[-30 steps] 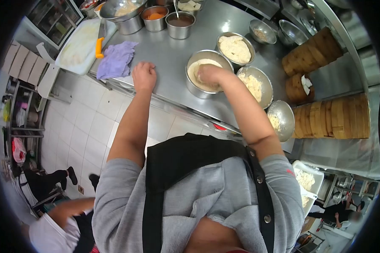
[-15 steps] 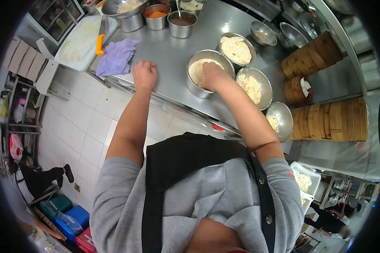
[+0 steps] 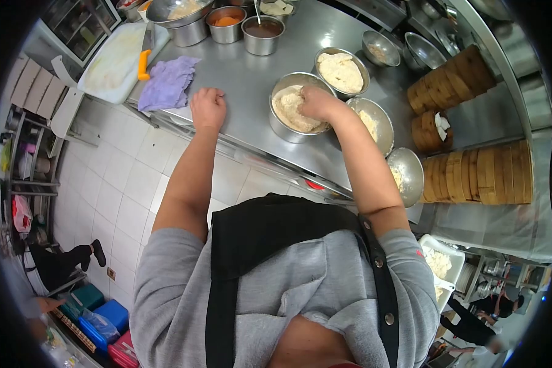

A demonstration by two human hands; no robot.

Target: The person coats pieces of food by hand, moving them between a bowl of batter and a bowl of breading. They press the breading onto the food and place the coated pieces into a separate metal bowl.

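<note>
My right hand [image 3: 317, 103] is inside a steel bowl [image 3: 293, 134] of pale, floury crumbs [image 3: 287, 104]. Its fingers curl down at the right side of the crumbs; their tips are hidden, and what they hold cannot be made out. My left hand [image 3: 208, 107] rests as a loose fist on the steel table's front edge, nothing visible in it. Close around the bowl stand a steel pot of whitish paste [image 3: 340, 72], a bowl of yellowish crumbly filling [image 3: 368, 124], partly behind my right wrist, and a tilted bowl with yellowish bits [image 3: 397, 179].
Left of my left hand lie a purple cloth [image 3: 167, 84], an orange-handled knife [image 3: 143, 64] and a white cutting board [image 3: 119, 63]. Steel pots [image 3: 262, 43] line the back. Bamboo steamers [image 3: 481, 173] stack at right. Other people [image 3: 73, 260] are at the far left and right.
My right hand has shifted within the bowl, toward its right side and slightly back, uncovering more of the crumbs, which look heaped differently. My left hand stays in place.
</note>
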